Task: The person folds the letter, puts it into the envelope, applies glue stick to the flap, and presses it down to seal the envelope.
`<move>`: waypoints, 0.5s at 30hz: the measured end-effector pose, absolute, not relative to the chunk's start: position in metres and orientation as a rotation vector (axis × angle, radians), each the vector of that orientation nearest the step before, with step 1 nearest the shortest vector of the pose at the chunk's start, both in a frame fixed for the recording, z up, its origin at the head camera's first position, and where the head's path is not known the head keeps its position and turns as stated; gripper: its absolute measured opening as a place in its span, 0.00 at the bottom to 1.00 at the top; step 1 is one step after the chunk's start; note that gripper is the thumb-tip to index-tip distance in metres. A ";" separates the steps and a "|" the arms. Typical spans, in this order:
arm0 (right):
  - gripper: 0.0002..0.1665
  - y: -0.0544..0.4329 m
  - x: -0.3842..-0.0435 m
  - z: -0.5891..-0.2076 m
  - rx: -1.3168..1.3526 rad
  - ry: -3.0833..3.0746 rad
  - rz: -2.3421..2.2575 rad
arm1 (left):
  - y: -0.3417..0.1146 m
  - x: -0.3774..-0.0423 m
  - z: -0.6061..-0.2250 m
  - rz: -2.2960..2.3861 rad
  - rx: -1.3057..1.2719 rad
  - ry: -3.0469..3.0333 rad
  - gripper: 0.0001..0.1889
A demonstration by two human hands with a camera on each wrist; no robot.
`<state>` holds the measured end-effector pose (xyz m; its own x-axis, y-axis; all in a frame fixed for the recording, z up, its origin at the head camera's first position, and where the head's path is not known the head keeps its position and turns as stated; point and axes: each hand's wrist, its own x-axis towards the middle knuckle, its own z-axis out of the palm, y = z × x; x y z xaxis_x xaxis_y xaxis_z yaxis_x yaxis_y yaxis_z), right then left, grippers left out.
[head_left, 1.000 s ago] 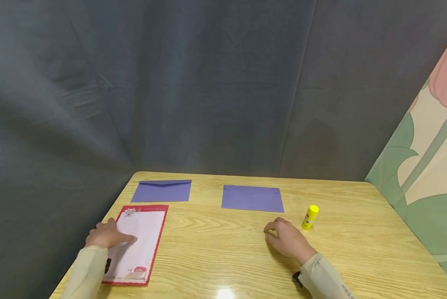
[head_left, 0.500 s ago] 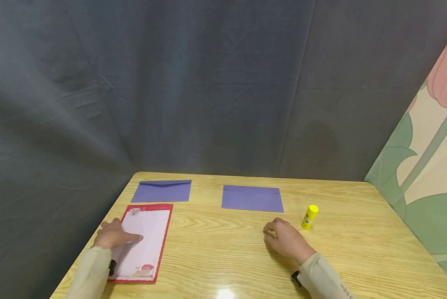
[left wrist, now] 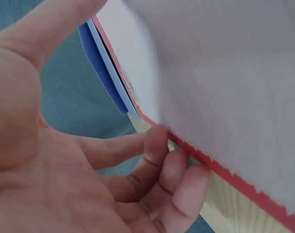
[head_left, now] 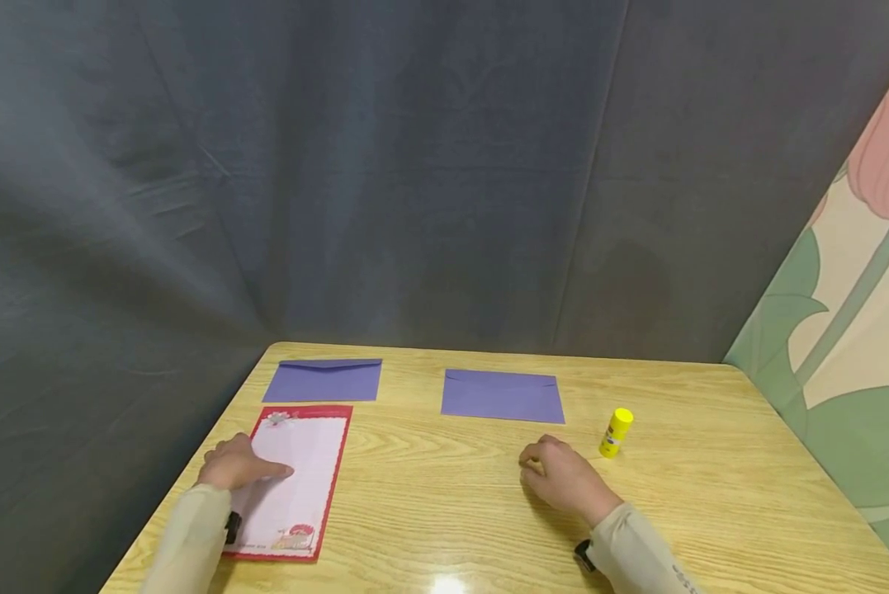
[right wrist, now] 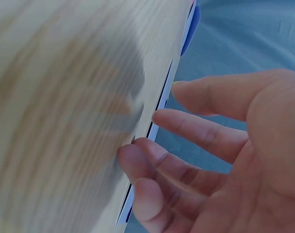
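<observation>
A sheet of letter paper (head_left: pixel 306 450) with a red scalloped border and small printed pictures lies flat at the table's left side. My left hand (head_left: pixel 238 464) is at its left edge, thumb stretched out over the white area. In the left wrist view, bent fingertips (left wrist: pixel 174 170) touch the red border (left wrist: pixel 235 182) from the side, and the thumb stands apart from them. My right hand (head_left: pixel 563 480) rests low over the table with loosely bent fingers and holds nothing. Closest to it is a yellow glue stick (head_left: pixel 617 433), standing upright just beyond and to the right.
Two purple envelopes lie toward the back of the wooden table (head_left: pixel 414 495): the left envelope (head_left: pixel 323 383) behind the paper, the right envelope (head_left: pixel 502 398) near the middle. A dark curtain (head_left: pixel 429 181) hangs behind, and a flower-patterned panel (head_left: pixel 853 346) borders the right side.
The letter paper has slid a little to the right along with my left hand. My right hand has stayed almost in place, and the envelopes and glue stick have not moved.
</observation>
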<state>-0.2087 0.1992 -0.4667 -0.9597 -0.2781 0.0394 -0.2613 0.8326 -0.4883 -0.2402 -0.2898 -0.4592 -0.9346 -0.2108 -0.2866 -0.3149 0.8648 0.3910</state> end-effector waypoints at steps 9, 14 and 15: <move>0.08 0.196 -0.208 -0.465 -0.478 2.962 -0.776 | -0.284 -0.238 -0.460 0.661 -0.326 2.877 0.51; 0.07 0.193 -0.207 -0.463 -0.485 2.959 -0.770 | -0.271 -0.241 -0.463 0.683 -0.304 2.878 0.55; 0.07 0.192 -0.207 -0.463 -0.486 2.960 -0.769 | -0.268 -0.242 -0.464 0.679 -0.297 2.881 0.56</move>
<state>-0.2066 0.1924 -0.4631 -0.9497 -0.3112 0.0354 -0.2891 0.8275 -0.4813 -0.2415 -0.2681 -0.4642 -0.9663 -0.1544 -0.2058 -0.2300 0.8766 0.4226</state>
